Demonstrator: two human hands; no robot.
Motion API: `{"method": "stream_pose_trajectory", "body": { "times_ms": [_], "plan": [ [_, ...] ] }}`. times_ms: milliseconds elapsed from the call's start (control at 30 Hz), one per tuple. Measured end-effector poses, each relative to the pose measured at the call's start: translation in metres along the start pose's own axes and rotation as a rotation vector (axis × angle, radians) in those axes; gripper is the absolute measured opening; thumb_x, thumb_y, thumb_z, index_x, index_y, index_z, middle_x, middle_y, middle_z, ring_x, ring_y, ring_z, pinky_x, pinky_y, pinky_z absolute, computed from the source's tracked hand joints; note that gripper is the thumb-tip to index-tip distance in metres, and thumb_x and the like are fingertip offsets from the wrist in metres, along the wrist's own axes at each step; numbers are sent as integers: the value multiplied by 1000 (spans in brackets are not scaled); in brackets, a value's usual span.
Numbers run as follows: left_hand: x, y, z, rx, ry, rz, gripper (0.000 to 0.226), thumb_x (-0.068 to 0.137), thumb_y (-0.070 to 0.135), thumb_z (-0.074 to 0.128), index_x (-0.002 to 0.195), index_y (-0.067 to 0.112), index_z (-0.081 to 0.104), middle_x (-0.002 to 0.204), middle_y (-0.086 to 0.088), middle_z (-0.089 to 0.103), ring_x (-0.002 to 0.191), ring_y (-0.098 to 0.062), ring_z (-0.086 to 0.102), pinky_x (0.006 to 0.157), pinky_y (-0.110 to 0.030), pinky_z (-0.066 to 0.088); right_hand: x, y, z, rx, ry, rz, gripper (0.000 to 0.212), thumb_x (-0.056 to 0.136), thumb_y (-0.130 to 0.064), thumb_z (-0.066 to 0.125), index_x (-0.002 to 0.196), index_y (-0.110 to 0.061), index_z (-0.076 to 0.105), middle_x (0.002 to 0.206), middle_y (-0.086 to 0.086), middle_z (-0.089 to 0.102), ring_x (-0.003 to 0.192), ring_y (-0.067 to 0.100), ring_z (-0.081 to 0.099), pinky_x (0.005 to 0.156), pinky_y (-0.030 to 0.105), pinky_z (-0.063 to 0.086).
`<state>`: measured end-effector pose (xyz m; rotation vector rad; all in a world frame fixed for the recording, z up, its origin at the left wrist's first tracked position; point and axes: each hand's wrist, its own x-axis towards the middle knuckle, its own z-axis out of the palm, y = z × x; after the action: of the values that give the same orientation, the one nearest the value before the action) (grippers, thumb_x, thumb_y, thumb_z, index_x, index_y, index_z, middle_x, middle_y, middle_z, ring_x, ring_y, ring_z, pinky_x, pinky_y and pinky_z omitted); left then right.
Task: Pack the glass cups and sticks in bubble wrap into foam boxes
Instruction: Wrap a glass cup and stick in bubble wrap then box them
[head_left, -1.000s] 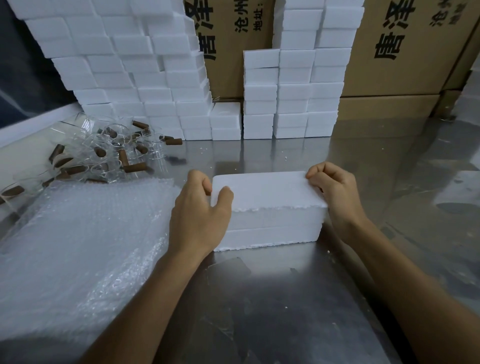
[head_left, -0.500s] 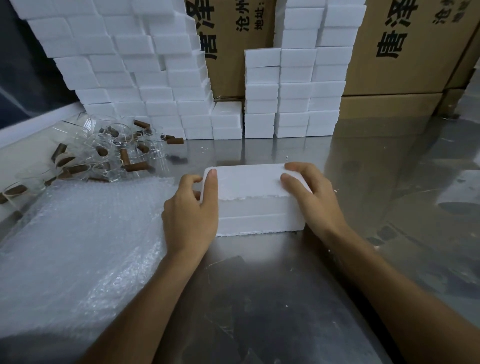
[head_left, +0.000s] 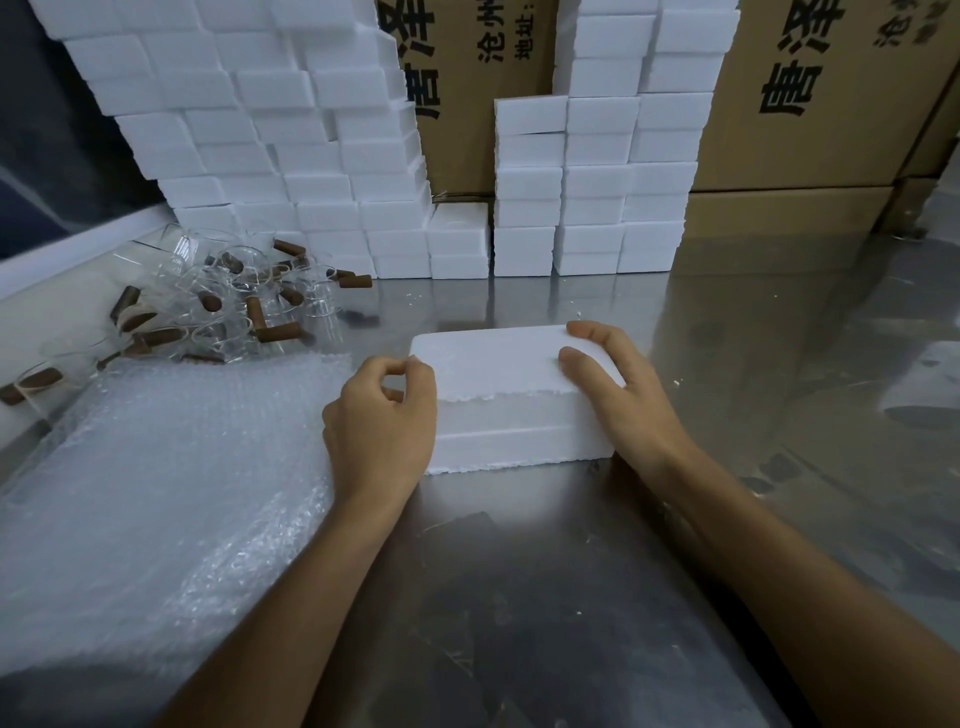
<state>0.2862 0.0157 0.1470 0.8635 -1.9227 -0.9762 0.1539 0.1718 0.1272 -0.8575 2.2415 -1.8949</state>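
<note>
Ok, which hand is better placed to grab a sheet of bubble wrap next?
Probably the left hand. It sits at the foam box's left end, right beside the bubble wrap stack, while the right hand holds the far end.

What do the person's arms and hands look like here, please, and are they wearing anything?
Both forearms are bare, with no sleeves in view. The left hand and right hand have no gloves, and no rings, watch or bracelets are visible on them.

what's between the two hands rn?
Head view: the white rectangular foam box, lid on, sits between the left hand and right hand; both grip its ends.
</note>
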Motion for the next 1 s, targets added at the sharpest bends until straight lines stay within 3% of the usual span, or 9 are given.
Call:
{"method": "stream_pose_trajectory", "body": {
  "times_ms": [133, 300, 533, 700, 833, 900, 1000],
  "plan": [
    [-2, 0, 2, 18, 20, -2, 27, 97, 37, 48, 93, 18, 67, 70, 10, 57, 80, -19, 57, 79, -39, 48, 0, 0, -2, -7, -41, 18, 27, 96, -44, 59, 123, -47, 56, 113, -40, 53, 99, -26, 47, 83, 10, 37],
    [-4, 0, 1, 36, 56, 35, 24, 96, 34, 52, 99, 20, 71, 63, 15, 55, 63, -2, 46, 73, -28, 33, 1, -2, -4, -42, 4, -3, 25, 94, -34, 62, 118, -40, 59, 111, -29, 57, 93, -23, 51, 69, -1, 38],
    [-2, -1, 1, -20, 81, 35, 23, 93, 36, 60, 96, 19, 74, 62, 14, 59, 62, -7, 55, 71, -28, 43, 2, -2, -5, -65, -17, -14, 29, 96, -39, 59, 125, -39, 58, 116, -32, 55, 103, -22, 48, 83, 7, 38],
    [-1, -3, 4, -13, 92, 29, 22, 92, 39, 60, 87, 20, 71, 63, 17, 57, 62, -6, 55, 73, -30, 50, 2, -3, -6, -63, -32, -4, 30, 97, -39, 58, 127, -39, 57, 114, -34, 53, 100, -25, 47, 81, 6, 37],
    [-1, -2, 4, -29, 82, -4, 22, 91, 42, 60, 81, 24, 69, 66, 18, 59, 64, -4, 55, 68, -27, 44, 2, -4, -6, -33, -15, 6, 28, 95, -34, 61, 123, -38, 59, 114, -31, 56, 96, -22, 51, 76, 4, 40],
    [0, -2, 4, -32, 61, -50, 28, 90, 47, 59, 76, 24, 68, 68, 15, 61, 66, -5, 56, 69, -28, 42, 2, -4, -7, 10, -19, 19, 28, 94, -32, 63, 121, -36, 61, 115, -28, 58, 94, -19, 55, 71, 1, 42],
    [1, -1, 4, 12, -13, -166, 49, 89, 55, 55, 59, 16, 54, 59, 5, 57, 59, -15, 53, 58, -29, 38, 2, -5, -7, 58, -38, 62, 28, 93, -34, 63, 120, -41, 60, 112, -27, 57, 94, -13, 57, 75, 10, 45]
  ]
}}
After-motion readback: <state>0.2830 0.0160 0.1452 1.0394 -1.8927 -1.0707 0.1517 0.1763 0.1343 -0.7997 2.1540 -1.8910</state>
